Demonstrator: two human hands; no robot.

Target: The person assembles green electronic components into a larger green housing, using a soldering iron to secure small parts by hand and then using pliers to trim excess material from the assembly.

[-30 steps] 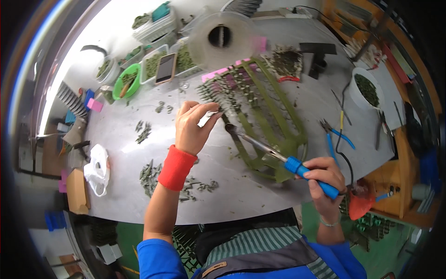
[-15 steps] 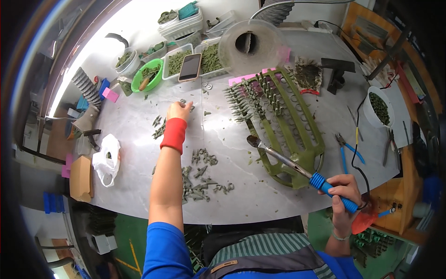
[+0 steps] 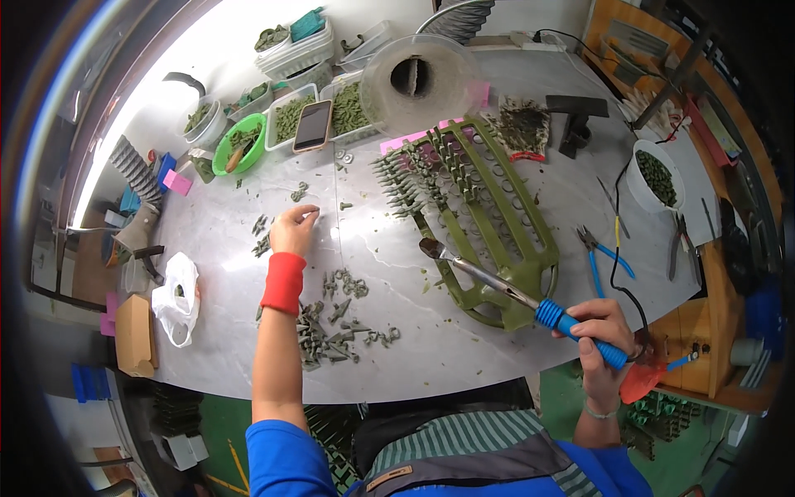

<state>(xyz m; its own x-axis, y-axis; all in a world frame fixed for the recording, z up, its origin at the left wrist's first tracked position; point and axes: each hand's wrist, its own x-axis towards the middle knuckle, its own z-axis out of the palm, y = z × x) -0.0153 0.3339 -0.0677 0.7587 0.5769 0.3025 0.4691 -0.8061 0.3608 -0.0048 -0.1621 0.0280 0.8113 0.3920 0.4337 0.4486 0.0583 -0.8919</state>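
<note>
My right hand (image 3: 603, 333) grips the blue handle of a soldering iron (image 3: 497, 282), its wide, dark tip pointing up and left near a green wax tree (image 3: 530, 277). Rows of small green pointed and ring-like wax pieces (image 3: 403, 184) stand on the tree's left bars. Over the left part of the table, my left hand (image 3: 291, 230) has thumb and fingertips pinched together. Whatever they hold, if anything, is too small to make out. Loose green wax pieces (image 3: 331, 340) are heaped nearer me, with a few small rings (image 3: 299, 192) beyond the hand.
Tubs of green pieces (image 3: 291, 124), a phone (image 3: 313, 126) and a green bowl (image 3: 258, 146) line the back. A clear funnel-shaped hood (image 3: 377, 99) stands behind the tree. Blue-handled pliers (image 3: 598, 265) and a white tub (image 3: 638, 186) lie right; a white bag (image 3: 176, 306) lies left.
My left hand has drawn back toward me, away from the small rings, which now show on the table. My right hand still holds the soldering iron much as before. The whole view has shifted slightly.
</note>
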